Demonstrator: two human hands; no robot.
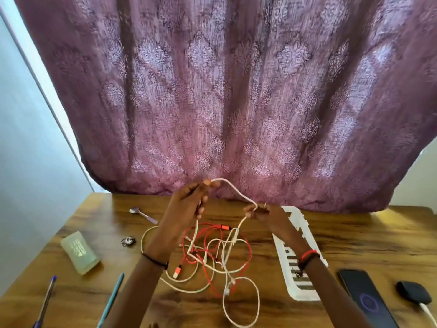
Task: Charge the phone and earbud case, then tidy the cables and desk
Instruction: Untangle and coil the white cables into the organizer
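A tangle of white cable (236,278) and red cable (212,235) lies on the wooden desk (354,233) in front of me. My left hand (189,204) pinches a white cable strand and lifts it above the desk. My right hand (262,213) pinches the same strand further along, so it arches between both hands. A black phone (366,297) with a lit screen lies at the right. Beside it sits a dark earbud case (412,295) with a white cable (429,314) running up to its near end.
A white power strip (295,263) lies under my right forearm. On the left are a pale green case (79,252), a purple pen (46,301), a teal pen (111,299), a spoon (142,214) and a small metal ring (128,241). A purple curtain (224,91) hangs behind.
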